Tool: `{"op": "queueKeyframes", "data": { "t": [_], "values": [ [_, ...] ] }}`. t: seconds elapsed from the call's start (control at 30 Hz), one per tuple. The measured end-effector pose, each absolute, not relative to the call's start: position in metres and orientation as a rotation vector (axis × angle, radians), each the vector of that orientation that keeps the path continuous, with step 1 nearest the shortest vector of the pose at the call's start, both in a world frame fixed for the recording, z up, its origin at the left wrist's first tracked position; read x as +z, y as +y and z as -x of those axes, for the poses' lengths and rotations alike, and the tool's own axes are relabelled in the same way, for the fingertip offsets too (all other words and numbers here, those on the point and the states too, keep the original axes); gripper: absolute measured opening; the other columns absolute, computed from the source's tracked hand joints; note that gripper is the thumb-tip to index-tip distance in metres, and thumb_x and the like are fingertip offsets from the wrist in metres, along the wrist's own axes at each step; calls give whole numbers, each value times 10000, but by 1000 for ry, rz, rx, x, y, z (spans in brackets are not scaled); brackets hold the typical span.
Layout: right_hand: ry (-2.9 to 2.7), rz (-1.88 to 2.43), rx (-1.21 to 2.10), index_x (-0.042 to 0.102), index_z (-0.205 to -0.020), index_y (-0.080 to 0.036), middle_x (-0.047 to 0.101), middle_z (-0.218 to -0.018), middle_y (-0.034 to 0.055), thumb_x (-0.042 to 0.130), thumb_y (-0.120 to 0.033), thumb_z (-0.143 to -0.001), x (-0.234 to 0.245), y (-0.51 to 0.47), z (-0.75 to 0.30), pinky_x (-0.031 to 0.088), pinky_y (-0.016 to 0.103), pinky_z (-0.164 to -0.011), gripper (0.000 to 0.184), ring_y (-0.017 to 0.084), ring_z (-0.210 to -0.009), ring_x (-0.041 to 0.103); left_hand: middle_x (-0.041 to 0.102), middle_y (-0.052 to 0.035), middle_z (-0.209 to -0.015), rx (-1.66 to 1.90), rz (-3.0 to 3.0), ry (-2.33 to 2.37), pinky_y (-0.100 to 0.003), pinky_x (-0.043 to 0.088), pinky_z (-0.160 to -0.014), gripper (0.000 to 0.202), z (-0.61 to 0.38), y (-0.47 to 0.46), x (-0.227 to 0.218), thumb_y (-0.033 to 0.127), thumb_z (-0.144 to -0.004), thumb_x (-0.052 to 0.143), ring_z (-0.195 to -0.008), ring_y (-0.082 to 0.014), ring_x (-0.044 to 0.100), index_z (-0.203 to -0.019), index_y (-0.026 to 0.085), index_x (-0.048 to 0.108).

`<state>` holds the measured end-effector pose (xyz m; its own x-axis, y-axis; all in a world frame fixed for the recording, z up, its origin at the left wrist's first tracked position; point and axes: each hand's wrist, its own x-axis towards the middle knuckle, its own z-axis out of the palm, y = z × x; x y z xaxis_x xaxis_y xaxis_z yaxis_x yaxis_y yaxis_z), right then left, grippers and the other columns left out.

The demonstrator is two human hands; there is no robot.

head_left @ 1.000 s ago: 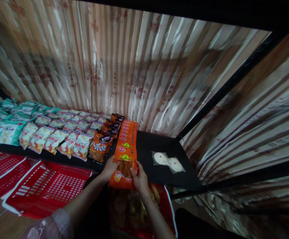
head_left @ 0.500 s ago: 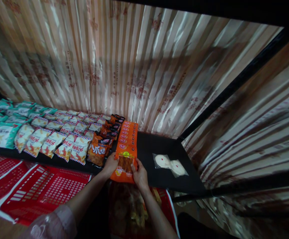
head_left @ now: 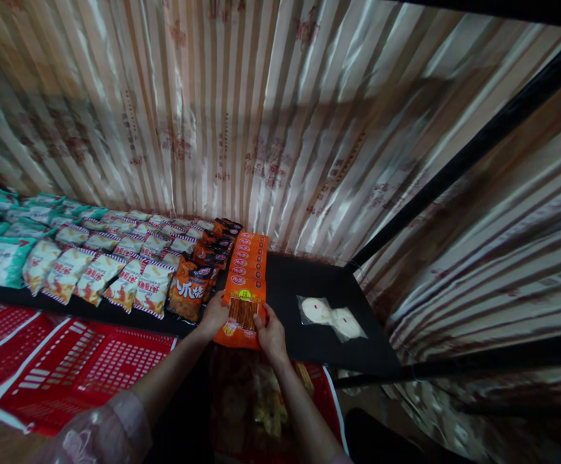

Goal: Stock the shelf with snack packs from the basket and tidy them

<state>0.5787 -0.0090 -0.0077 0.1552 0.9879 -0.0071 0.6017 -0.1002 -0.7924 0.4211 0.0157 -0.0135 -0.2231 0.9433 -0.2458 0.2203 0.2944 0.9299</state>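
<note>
An orange snack packet [head_left: 244, 316] with a clear window showing brown strips lies at the front of a row of overlapping orange packets [head_left: 248, 254] on the black shelf. My left hand [head_left: 215, 316] grips its left edge, and my right hand [head_left: 269, 332] pinches the right edge with the thumb on the front. Just left of my left hand stand black-and-orange snack bags [head_left: 190, 290] in a short row. To the right, two flat white round items in clear wrappers [head_left: 331, 317] lie on the bare shelf [head_left: 309, 277].
White snack bags [head_left: 152, 287] and green bags [head_left: 7, 261] fill the shelf's left side. Red baskets [head_left: 87, 374] stand below, one under my arms holding yellow packs [head_left: 270, 406]. A striped curtain [head_left: 203, 129] hangs behind; a black post [head_left: 429, 174] slants at right.
The view has shifted slightly. Both hands keep their hold on the front orange packet, which sits nearly where it was against the row.
</note>
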Motion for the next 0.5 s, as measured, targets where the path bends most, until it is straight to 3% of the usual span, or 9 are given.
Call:
{"op": "queueKeyframes", "data": {
  "t": [0.23,0.5],
  "values": [
    [-1482,1790,732,588,-1210,-97,675,-1119,134,541,-290,-768,-14,-4,-581,479,330,-915,484,243,-1023,640,703,-68,-1004,876,-1189,1741,-236,482,-810,376,-418,16,-10,44,-781,472,-932,-160,649,-1128,140,581],
    [-1491,1798,786,539,-1257,-54,657,-1143,161,513,-304,-781,-17,-3,-582,462,346,-939,538,253,-1058,622,635,-105,-1179,637,-1360,1933,-257,420,-916,392,-420,10,6,108,-813,476,-1103,-191,579,-1194,163,548]
  ]
}}
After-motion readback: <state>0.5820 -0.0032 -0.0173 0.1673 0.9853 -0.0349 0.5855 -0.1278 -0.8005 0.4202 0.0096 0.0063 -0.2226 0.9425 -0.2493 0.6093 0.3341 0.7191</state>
